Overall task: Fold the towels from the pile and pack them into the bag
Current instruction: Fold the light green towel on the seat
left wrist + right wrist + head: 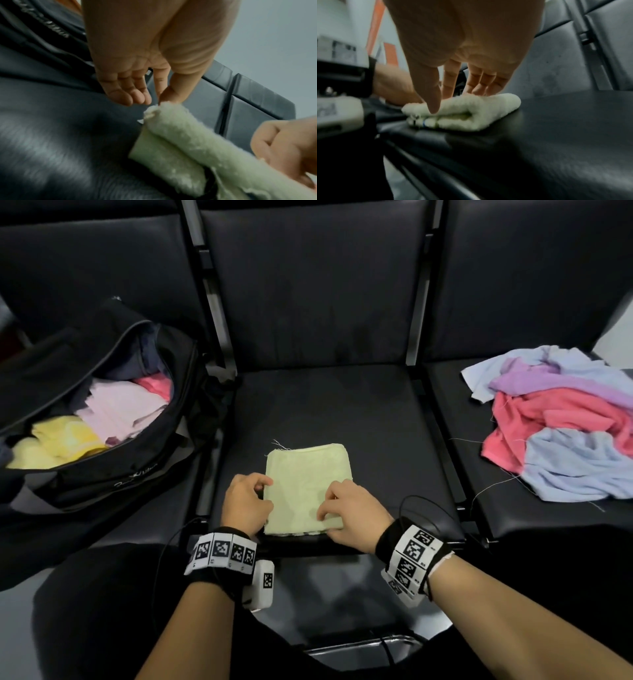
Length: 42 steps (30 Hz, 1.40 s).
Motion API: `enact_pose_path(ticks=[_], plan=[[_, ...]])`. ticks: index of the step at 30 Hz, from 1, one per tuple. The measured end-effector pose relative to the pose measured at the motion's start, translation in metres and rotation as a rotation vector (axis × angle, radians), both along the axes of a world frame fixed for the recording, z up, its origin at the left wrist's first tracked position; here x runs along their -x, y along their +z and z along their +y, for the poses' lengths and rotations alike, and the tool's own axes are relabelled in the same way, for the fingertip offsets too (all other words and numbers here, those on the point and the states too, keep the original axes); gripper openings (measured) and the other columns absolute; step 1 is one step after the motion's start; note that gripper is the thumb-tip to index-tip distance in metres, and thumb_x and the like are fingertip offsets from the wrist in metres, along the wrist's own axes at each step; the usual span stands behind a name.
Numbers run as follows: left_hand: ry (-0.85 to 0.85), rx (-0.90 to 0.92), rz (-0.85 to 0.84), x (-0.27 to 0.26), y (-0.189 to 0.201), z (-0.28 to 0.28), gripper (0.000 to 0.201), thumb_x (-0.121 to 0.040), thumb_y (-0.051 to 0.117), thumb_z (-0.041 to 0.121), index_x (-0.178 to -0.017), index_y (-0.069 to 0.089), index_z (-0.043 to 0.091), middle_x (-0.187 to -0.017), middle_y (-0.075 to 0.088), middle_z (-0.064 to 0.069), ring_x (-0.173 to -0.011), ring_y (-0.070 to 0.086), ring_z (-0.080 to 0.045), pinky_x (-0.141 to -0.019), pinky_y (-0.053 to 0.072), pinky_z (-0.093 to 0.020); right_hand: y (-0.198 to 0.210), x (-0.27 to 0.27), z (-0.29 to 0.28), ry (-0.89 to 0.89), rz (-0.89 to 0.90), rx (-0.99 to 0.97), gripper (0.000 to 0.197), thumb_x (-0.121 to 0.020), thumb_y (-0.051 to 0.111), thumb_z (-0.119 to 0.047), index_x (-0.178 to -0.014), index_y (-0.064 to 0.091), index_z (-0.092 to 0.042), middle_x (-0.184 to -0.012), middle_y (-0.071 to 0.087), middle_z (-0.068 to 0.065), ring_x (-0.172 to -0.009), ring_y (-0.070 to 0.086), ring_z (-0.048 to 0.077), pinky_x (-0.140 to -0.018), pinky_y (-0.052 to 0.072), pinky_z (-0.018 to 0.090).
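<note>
Pale cursive script on front panel of black bag [102,453], too small and blurred to read, same script blurred in left wrist view, square black-and-white coded markers on both wristbands [222,551], tiny captions beneath them illegible, no other lettering readable

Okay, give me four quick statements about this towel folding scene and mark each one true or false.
1. The pale green towel lies folded on the middle seat. True.
2. The black bag is zipped closed. False: it is open, with folded towels inside.
3. The unfolded pile sits on the seat to the person's right. True.
4. The right hand is lifting a pink towel. False: its fingers rest on the green towel, and the left hand is at that towel's left edge.
</note>
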<state>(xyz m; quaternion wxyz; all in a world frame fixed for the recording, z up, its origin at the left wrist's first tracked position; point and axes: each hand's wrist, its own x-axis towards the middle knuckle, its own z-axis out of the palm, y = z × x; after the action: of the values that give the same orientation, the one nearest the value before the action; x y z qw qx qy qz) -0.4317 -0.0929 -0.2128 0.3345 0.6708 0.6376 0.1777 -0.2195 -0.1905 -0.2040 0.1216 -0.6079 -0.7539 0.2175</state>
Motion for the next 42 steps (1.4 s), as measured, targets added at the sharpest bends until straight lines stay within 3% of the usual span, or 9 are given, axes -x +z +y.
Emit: enact_pose_path(ticks=[4,9,12,16,20,29,35,39,42], plan=[[-0.215,-0.089,0.107,-0.017,0.015,-0.012,0.04,-0.075,0.059,-0.004,-0.1,0.074,0.024,-0.104,0.056,0.007,-0.105,0.053,-0.022,-0.096,0.047,-0.035,-0.008,0.002,-0.004,0.029,-0.199,0.004,0.04,-0.075,0.062,-0.018,-0.113,0.059,-0.031,-0.113,0.047,-0.005,-0.106,0.043,0.02,-0.082,0.03,0.029],[-0.471,0.044,0.344,-0.038,0.017,-0.036,0.041,-0.077,0.066,0.032,-0.118,0.064,0.037,-0.125,0.049,0.014,-0.121,0.041,-0.014,-0.102,0.034,-0.033,-0.014,0.002,-0.001,-0.013,-0.185,-0.006,0.043,-0.078,0.053,-0.005,-0.113,0.062,-0.028,-0.112,0.054,-0.002,-0.106,0.048,0.024,-0.081,0.038,0.032],[-0.484,0.03,0.413,-0.042,0.015,-0.039,0.054,-0.073,0.073,0.035,-0.124,0.056,0.038,-0.125,0.044,0.013,-0.121,0.039,-0.014,-0.099,0.033,-0.031,-0.005,-0.003,0.008,-0.087,-0.078,0.059,0.039,-0.083,0.049,-0.004,-0.112,0.066,-0.024,-0.109,0.06,-0.002,-0.107,0.052,0.023,-0.082,0.047,0.036],[-0.44,-0.095,0.445,-0.042,0.013,-0.036,0.047,-0.08,0.068,0.019,-0.122,0.056,0.035,-0.121,0.05,0.009,-0.115,0.046,-0.018,-0.094,0.037,-0.033,0.009,-0.013,0.014,-0.281,0.296,0.041,0.028,-0.079,0.059,-0.004,-0.095,0.071,-0.023,-0.093,0.068,-0.006,-0.09,0.061,0.016,-0.083,0.051,0.035],[-0.417,-0.166,0.388,-0.039,0.014,-0.031,0.033,-0.089,0.053,0.007,-0.114,0.063,0.026,-0.113,0.06,0.004,-0.107,0.054,-0.022,-0.088,0.044,-0.035,0.01,-0.016,0.01,-0.36,0.386,0.021,0.038,-0.08,0.059,-0.004,-0.113,0.068,-0.022,-0.108,0.069,-0.005,-0.099,0.061,0.011,-0.086,0.046,0.018],[-0.318,-0.122,0.198,-0.032,0.019,-0.028,0.03,-0.082,0.056,0.004,-0.098,0.071,0.025,-0.092,0.07,0.003,-0.09,0.062,-0.024,-0.078,0.054,-0.039,-0.005,-0.014,-0.006,-0.042,-0.096,0.003,0.046,-0.082,0.056,-0.007,-0.127,0.057,-0.019,-0.131,0.054,-0.004,-0.125,0.043,0.017,-0.103,0.038,0.03],[-0.39,-0.148,0.161,-0.02,0.013,-0.019,0.029,-0.073,0.064,-0.001,-0.093,0.074,0.017,-0.098,0.068,0.007,-0.102,0.053,-0.022,-0.09,0.047,-0.037,0.001,-0.026,0.002,-0.304,0.191,0.075,0.021,-0.09,0.059,-0.017,-0.111,0.064,-0.018,-0.101,0.068,0.006,-0.096,0.062,0.025,-0.085,0.05,0.039],[-0.252,-0.029,-0.009,-0.016,0.015,-0.013,0.019,-0.074,0.07,0.006,-0.088,0.072,0.019,-0.079,0.067,0.005,-0.083,0.063,-0.019,-0.071,0.047,-0.028,0.001,-0.04,0.005,-0.435,0.408,0.046,0.014,-0.089,0.063,-0.017,-0.102,0.062,-0.021,-0.089,0.068,0.002,-0.084,0.062,0.02,-0.078,0.05,0.035],[-0.188,0.071,-0.168,-0.015,0.016,-0.01,0.017,-0.079,0.07,0.005,-0.088,0.068,0.019,-0.081,0.072,0.001,-0.075,0.064,-0.016,-0.072,0.05,-0.031,-0.005,-0.049,0.005,-0.492,0.462,0.013,0.014,-0.088,0.068,-0.02,-0.099,0.061,-0.025,-0.085,0.066,-0.005,-0.08,0.059,0.013,-0.073,0.043,0.027]])
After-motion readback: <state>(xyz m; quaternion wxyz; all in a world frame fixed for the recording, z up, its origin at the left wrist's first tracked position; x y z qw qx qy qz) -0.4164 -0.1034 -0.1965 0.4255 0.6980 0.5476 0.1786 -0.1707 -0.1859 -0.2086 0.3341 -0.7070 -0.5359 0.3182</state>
